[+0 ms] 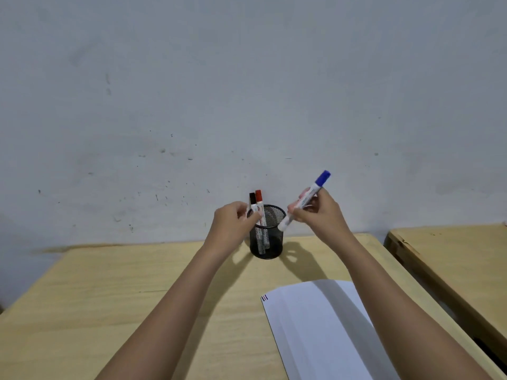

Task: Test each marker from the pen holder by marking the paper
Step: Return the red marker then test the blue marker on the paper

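both hands pinching markers: right on blue marker, left fingertips blurred, holder partly hidden

The desk is pale wood with a faint grain, pretty matt. The pen holder at the far edge looks like black metal mesh, see-through. All three markers look like smooth plastic: the blue marker has a slightly glossy white barrel. The paper is plain matt white, and the wall behind is scuffed, dull grey-white paint.
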Tool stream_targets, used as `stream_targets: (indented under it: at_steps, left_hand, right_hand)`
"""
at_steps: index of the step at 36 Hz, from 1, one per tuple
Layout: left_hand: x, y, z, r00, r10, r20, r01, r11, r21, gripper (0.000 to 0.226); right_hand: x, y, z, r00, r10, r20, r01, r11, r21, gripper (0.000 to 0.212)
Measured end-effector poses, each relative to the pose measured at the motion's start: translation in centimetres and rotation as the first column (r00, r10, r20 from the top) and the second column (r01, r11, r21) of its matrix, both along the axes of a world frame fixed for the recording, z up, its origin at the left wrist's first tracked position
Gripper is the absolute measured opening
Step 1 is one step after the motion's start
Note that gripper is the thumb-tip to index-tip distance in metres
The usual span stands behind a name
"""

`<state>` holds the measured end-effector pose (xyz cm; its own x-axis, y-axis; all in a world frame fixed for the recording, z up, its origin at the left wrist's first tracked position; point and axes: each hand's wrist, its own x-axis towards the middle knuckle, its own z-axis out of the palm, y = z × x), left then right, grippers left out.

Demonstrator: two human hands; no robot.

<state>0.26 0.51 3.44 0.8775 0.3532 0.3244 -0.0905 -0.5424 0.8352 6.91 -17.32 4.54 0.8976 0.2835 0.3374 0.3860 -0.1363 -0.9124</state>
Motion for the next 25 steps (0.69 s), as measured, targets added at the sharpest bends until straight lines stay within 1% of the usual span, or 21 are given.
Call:
stream_targets:
  at_steps: [1,3,4,6,7,9,10,12,14,15,19,22,25]
  left_hand:
    - [0.4,0.3,-1.0,0.998,0.012,-0.063,-0.01,0.999,0.034,0.025]
    - [1.0,0.5,-2.9,0.986,0.005,-0.164,0.004,0.998,0.056,0.036]
    - [1.1,0.4,-3.6,0.983,-0.01,-0.185,0.019,0.999,0.048,0.035]
    - [1.4,-0.1,-4.7,0.984,-0.059,-0.169,0.058,0.998,-0.011,0.024]
    - [1.6,-0.4,-5.2,0.985,-0.092,-0.146,0.083,0.994,-0.066,0.028]
    - [2.1,-1.0,-6.1,0.988,-0.121,-0.094,0.104,0.98,-0.168,0.037]
    - [2.4,-1.1,-6.6,0.99,-0.115,-0.084,0.096,0.976,-0.196,0.042]
    - [3.0,-1.3,-7.2,0.993,-0.081,-0.083,0.061,0.974,-0.216,0.049]
    - [3.4,-1.2,-7.7,0.995,-0.06,-0.077,0.042,0.976,-0.213,0.056]
    - [3.5,-1.3,-7.7,0.996,-0.054,-0.072,0.038,0.977,-0.21,0.057]
    - [3.9,-1.0,-7.9,0.996,-0.057,-0.069,0.04,0.974,-0.222,0.059]
    - [3.9,-0.9,-8.1,0.995,-0.081,-0.066,0.063,0.967,-0.246,0.058]
    - [3.9,-0.8,-8.2,0.993,-0.094,-0.065,0.074,0.964,-0.255,0.056]
  right_hand:
    - [0.3,0.3,0.0,1.0,-0.006,-0.011,0.007,0.998,0.057,0.027]
    - [1.0,1.0,-0.2,1.0,-0.015,-0.014,0.017,0.994,0.111,0.028]
    - [1.3,1.4,-0.4,1.0,-0.016,-0.022,0.018,0.992,0.122,0.026]
    - [2.0,2.1,-0.8,0.998,0.003,-0.064,0.007,0.989,0.147,0.019]
    - [2.3,2.4,-1.1,0.996,0.011,-0.089,0.003,0.989,0.149,0.014]
    - [2.9,2.8,-1.8,0.996,-0.021,-0.087,0.028,0.997,0.074,0.008]
    - [3.1,3.0,-2.1,0.997,-0.045,-0.064,0.046,0.999,0.018,0.009]
    - [3.8,3.2,-2.8,0.997,-0.071,-0.019,0.07,0.997,-0.041,0.013]
    - [4.1,3.4,-3.1,0.997,-0.074,0.003,0.074,0.996,-0.055,0.009]
    - [4.3,3.4,-3.2,0.997,-0.07,0.012,0.071,0.996,-0.063,0.007]
    - [4.9,3.6,-3.6,0.995,-0.08,0.056,0.086,0.989,-0.122,0.014]
    - [5.2,3.8,-3.9,0.993,-0.085,0.082,0.098,0.982,-0.163,0.011]
    - [5.4,4.1,-4.1,0.988,-0.091,0.125,0.117,0.968,-0.22,0.013]
